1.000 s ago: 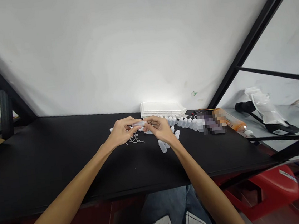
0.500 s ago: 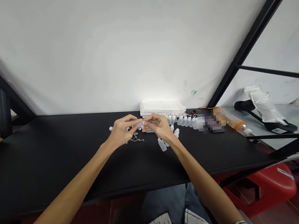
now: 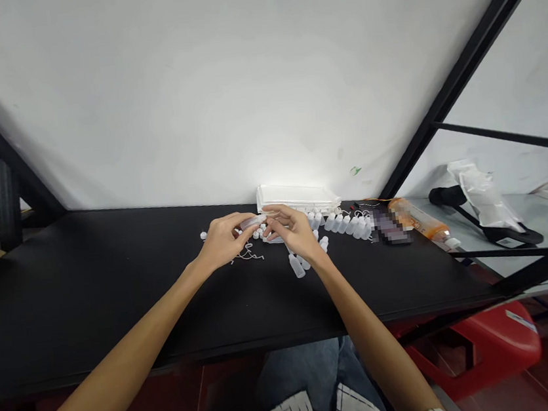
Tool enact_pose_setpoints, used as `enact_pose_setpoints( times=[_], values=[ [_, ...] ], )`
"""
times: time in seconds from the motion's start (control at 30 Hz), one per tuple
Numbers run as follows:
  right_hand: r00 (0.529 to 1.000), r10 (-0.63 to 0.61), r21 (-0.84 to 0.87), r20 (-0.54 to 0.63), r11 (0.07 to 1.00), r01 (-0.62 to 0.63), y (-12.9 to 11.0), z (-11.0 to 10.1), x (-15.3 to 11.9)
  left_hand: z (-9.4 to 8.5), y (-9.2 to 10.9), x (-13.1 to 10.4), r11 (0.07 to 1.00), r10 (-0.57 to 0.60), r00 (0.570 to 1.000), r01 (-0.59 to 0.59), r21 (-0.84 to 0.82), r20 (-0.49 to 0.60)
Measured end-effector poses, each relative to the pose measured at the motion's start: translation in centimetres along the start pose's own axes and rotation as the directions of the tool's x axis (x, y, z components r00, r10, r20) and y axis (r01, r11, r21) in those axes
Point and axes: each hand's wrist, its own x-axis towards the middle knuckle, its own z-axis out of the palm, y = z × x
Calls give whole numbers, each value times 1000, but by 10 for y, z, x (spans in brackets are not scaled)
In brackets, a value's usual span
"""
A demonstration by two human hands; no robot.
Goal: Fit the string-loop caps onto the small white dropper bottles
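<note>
My left hand is closed on a small translucent bottle, which lies sideways between thumb and fingers. Just right of the bottle's end is my right hand, its fingers apart and curved; nothing clear shows in it. Beneath and between the hands lie small white caps and thin white strings. Near my right wrist, a translucent bottle lies on the black table beside several others. A row of similar bottles extends to the right.
A stack of white sheets or bags is by the wall. To the right are a blurred dark object, an orange-labelled bottle and black metal bars. A red stool stands below. One white cap sits left.
My right fingers have opened and come away from the small bottle's end. The bottle stays in my left hand, now more exposed.
</note>
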Motion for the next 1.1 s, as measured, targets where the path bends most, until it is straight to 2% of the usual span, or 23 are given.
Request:
enact_pose_setpoints(
  times=[0.1, 0.2, 0.37, 0.43, 0.53, 0.63, 0.73, 0.8, 0.93, 1.1],
  values=[
    [998, -8, -5, -58, 1000, 8, 0, -2, 1, -1, 3, 1, 971, -156, 987, 161, -179, 45],
    [991, -40, -74, -131, 997, 30, 2, -4, 0, -4, 6, 3, 887, -281, 953, 303, -347, 114],
    [976, -131, -293, -172, 953, 77, 7, -5, 0, -9, 7, 6, 778, -361, 925, 370, -508, 121],
    [975, -176, -417, -137, 903, 105, 9, -3, -1, -9, 5, 7, 748, -379, 918, 376, -547, 113],
    [983, -183, -636, 8, 758, 146, 11, 4, -3, -9, 2, 7, 717, -411, 906, 388, -579, 98],
    [986, -59, -804, 155, 573, 161, 10, 13, -8, -9, 1, 8, 702, -411, 905, 390, -596, 108],
    [974, 42, -892, 221, 412, 184, 10, 21, -12, -9, 1, 8, 705, -388, 912, 387, -594, 133],
    [966, 79, -919, 246, 336, 206, 11, 25, -12, -9, 1, 8, 707, -386, 912, 388, -592, 137],
    [953, 108, -931, 284, 267, 247, 16, 29, -11, -8, 3, 8, 717, -377, 916, 381, -584, 135],
    [957, 116, -936, 267, 268, 229, 18, 30, -10, -7, 6, 7, 744, -345, 929, 360, -563, 138]
  ],
)
